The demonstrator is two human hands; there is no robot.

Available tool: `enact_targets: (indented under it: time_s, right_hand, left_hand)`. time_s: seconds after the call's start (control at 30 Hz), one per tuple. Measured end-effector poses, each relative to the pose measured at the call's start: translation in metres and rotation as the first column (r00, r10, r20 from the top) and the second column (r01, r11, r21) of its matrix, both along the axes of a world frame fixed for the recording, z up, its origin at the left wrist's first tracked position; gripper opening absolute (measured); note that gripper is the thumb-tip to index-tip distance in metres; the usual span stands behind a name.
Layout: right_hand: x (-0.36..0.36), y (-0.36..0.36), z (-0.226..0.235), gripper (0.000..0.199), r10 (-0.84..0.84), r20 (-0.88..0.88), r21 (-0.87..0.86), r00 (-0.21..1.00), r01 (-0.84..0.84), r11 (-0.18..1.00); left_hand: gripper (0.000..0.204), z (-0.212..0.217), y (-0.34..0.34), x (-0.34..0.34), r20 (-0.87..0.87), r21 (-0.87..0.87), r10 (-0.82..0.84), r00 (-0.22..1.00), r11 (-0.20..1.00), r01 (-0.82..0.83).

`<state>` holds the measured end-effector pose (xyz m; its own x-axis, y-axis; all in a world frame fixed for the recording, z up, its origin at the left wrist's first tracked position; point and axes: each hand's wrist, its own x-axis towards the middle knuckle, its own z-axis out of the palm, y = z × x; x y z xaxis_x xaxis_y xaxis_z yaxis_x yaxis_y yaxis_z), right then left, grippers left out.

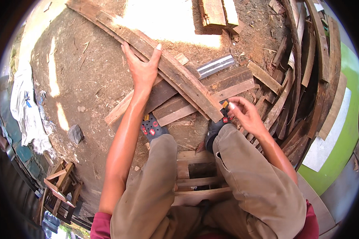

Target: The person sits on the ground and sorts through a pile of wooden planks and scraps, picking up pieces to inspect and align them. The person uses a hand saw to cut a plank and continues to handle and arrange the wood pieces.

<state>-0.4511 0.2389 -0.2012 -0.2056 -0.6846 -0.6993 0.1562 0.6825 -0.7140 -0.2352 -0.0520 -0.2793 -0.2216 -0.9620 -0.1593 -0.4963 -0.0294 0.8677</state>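
Note:
Two long, weathered wooden planks (175, 73), one lying on the other, slant from the far left down to the space between my feet. My left hand (141, 67) grips them partway along, with its thumb over the top and its fingers at the far side. Beside their near end is my right hand (245, 115); its fingers are loosely bent and apart, with nothing visible in them. Under the planks lie shorter wooden beams (237, 83), crossed on the ground. A dark strip with white stripes (216, 65) lies just beyond these beams.
A heap of boards (303, 91) fills the right side, next to a green panel (347, 131). Thick timber blocks (212, 14) lie at the far side. On the left are white cloth (26, 105), a grey stone (75, 134) and a small wooden frame (62, 181). A slatted wooden piece (199, 156) lies between my legs.

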Motion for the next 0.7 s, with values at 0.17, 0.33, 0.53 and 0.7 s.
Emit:
enact_targets:
  time_s: [0.17,0.33,0.53,0.7]
  right_hand:
    - [0.038,0.028,-0.001,0.047,-0.028,0.111,0.007,0.993,0.028,1.000]
    - [0.043,0.020,-0.016,0.035,-0.101,0.185,0.023,0.978,0.098,0.995]
    - [0.044,0.025,-0.021,0.034,-0.183,0.226,0.036,0.957,0.180,0.983]
    - [0.042,0.021,-0.025,0.037,-0.193,0.234,0.089,0.953,0.177,0.980]
  left_hand:
    - [0.119,-0.003,0.001,0.000,-0.045,-0.026,-0.019,0.999,1.000,0.018]
    - [0.116,-0.005,-0.001,0.002,-0.043,-0.021,0.015,0.999,1.000,-0.016]
    - [0.113,-0.004,0.000,-0.005,-0.047,-0.024,0.017,0.999,1.000,-0.018]
    - [0.112,0.002,-0.002,-0.005,-0.017,-0.016,0.020,1.000,1.000,-0.020]
